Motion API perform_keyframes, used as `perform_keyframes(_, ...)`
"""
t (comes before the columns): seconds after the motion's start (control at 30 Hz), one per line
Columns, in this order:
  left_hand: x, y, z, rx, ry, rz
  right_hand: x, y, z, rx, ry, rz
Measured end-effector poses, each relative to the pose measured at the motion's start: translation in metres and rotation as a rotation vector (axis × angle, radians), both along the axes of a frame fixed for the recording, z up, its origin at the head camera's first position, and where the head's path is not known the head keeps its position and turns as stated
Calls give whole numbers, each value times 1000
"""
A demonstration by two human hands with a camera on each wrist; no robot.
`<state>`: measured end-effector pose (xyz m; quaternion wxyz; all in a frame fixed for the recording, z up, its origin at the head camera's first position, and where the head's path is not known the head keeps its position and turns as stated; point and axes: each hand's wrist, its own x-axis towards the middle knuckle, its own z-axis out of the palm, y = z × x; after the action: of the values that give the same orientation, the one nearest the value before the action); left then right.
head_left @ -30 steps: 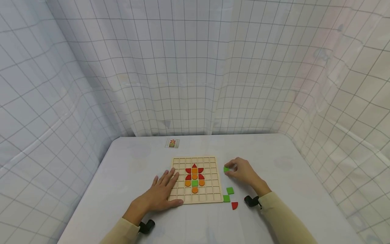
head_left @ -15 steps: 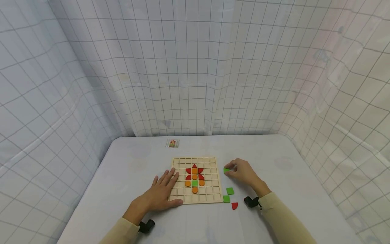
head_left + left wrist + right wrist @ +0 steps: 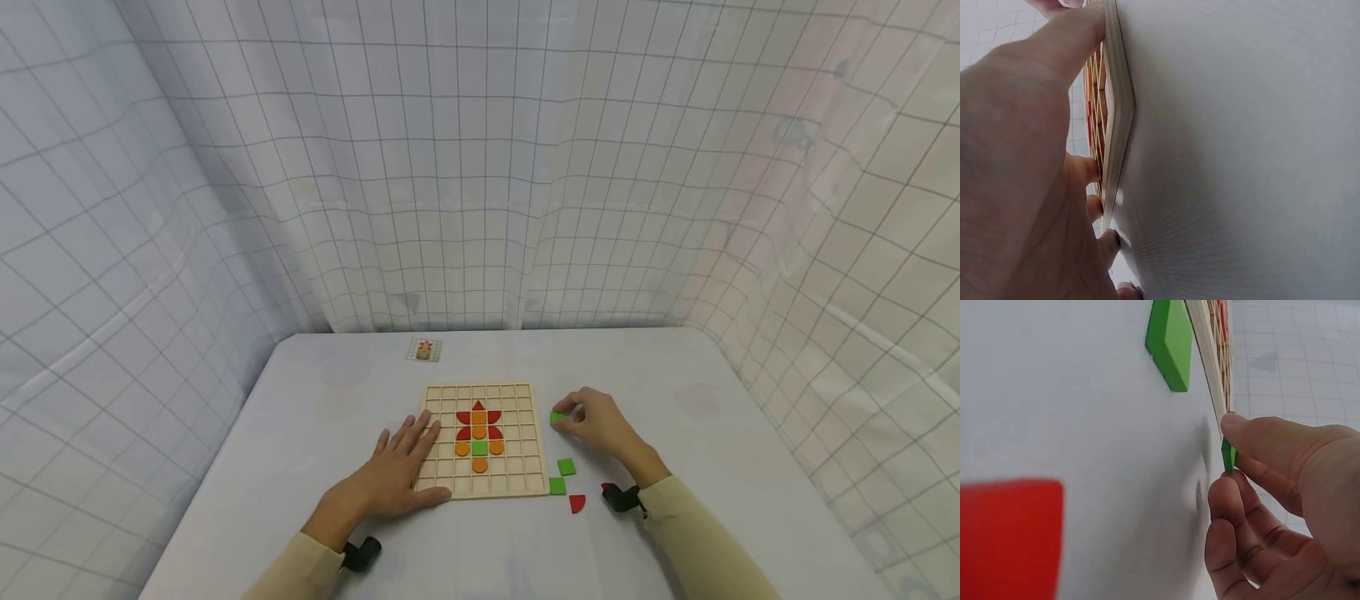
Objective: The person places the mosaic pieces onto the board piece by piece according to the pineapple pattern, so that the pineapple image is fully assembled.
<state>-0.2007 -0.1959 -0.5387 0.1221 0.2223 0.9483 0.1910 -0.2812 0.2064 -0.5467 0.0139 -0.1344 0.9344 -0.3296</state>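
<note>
A green square tile (image 3: 557, 417) sits right of the frame's centre, just beyond the right edge of a pale gridded board (image 3: 517, 482), pinched between the thumb and fingers of the right hand (image 3: 602, 425) in a narrow grip. The left hand (image 3: 393, 482) lies with fingers spread wide over the board's left side, its thumb along the lower left edge, gripping nothing. In the board's middle stands a figure of red, orange and green pieces, an orange disc (image 3: 479, 466) lowest. Off the board's lower right corner lie two loose green squares, the upper one (image 3: 566, 467) tilted a little and the lower one (image 3: 557, 487) close against the edge; below them is a red quarter-round piece (image 3: 577, 503). A small printed card (image 3: 424, 350) lies at the table's far side, left of centre. Everything rests on a white tabletop (image 3: 345, 379), smooth and matt, with faint creases at lower centre, its far edge a thin dark line across the frame. Beyond rises a white curtain (image 3: 450, 192) ruled with dark grid lines, which bend where the cloth ripples. Similar cloth closes in both sides, cool and bluish at left, warmer at right, with a pinkish tint toward the upper right.
</note>
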Motion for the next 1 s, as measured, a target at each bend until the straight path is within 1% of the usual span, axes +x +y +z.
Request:
perform_keyframes(0.2, -1, -1, 0, -3, 0, -1, 6, -2, 4, -20, -7, 19)
perform_keyframes(0.47, 1, 0, 2, 11, -2, 0, 19, -10, 8, -64, 1, 57)
perform_keyframes(0.7, 2, 1, 3, 8, -8, 4, 32, -19, 9, -104, 0, 136)
perform_keyframes(0.8, 2, 0, 2, 6, -9, 5, 36, -24, 7, -108, 11, 178)
perform_keyframes(1.0, 1, 0, -1, -2, -3, 8, 45, -35, 7, -119, -7, 224)
